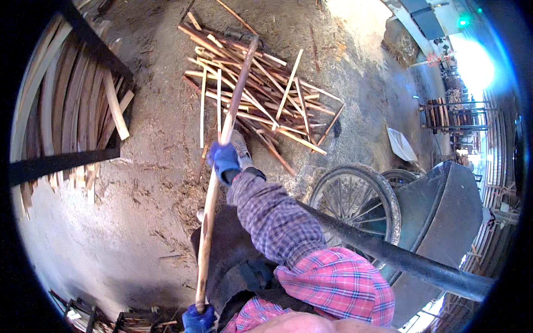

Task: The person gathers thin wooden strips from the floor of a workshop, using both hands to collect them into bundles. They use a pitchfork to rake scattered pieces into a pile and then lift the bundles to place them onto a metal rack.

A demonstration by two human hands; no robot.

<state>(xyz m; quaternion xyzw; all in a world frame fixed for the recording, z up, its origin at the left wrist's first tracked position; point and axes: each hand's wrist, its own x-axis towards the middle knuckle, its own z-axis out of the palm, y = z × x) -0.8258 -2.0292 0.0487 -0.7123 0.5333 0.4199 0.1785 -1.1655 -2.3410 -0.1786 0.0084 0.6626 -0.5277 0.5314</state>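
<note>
A long wooden strip [207, 222], partly bark-brown and partly pale, runs from the lower edge up over the heap of sticks. My right hand [225, 158], in a blue glove, is closed around its middle. Down at the lower edge, my left hand [198, 319], also gloved in blue, grips the strip's near end. Beyond my right hand, the strip's far end overlaps a loose heap of thin wooden sticks [266, 94] lying crisscross on the floor. Part of a shoe [242, 149] shows just beside my right hand.
A dark metal rack [61, 164] holding long boards stands at the left. To the right is a cart with a spoked wheel [355, 194], a dark bin [444, 216] and a thick bar [400, 252]. A white scoop-shaped piece [401, 145] lies behind it. Stacked timber [452, 114] stands far right.
</note>
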